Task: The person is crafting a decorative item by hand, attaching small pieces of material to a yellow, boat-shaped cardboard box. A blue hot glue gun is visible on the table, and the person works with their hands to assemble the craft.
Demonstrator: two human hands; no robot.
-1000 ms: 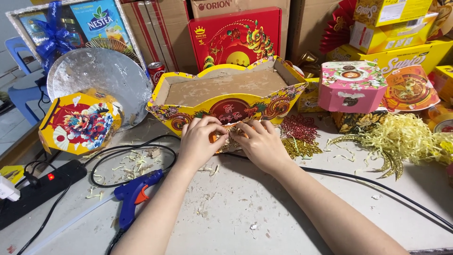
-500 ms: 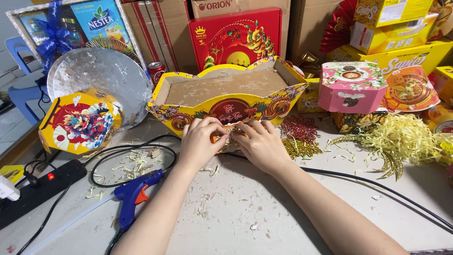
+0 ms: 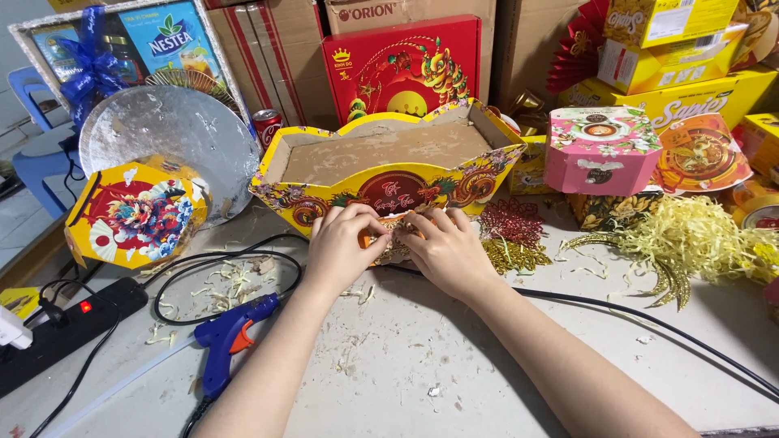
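Observation:
A yellow boat-shaped cardboard basket (image 3: pixel 381 182) with red and gold patterns stands on the white table; a brown board fills its inside. My left hand (image 3: pixel 341 243) and my right hand (image 3: pixel 442 243) rest against the bottom of its front wall. Their fingertips pinch a small orange and gold ornament (image 3: pixel 381 235) between them, pressed to the basket's base. Red and gold glitter cut-outs (image 3: pixel 511 235) lie just right of my right hand.
A blue glue gun (image 3: pixel 231 341) lies at the front left, beside a black power strip (image 3: pixel 69 328) and looped black cables. A silver round board (image 3: pixel 166 146), a yellow octagonal box (image 3: pixel 134 215), a pink box (image 3: pixel 600 150) and yellow paper shreds (image 3: pixel 690 239) surround the basket.

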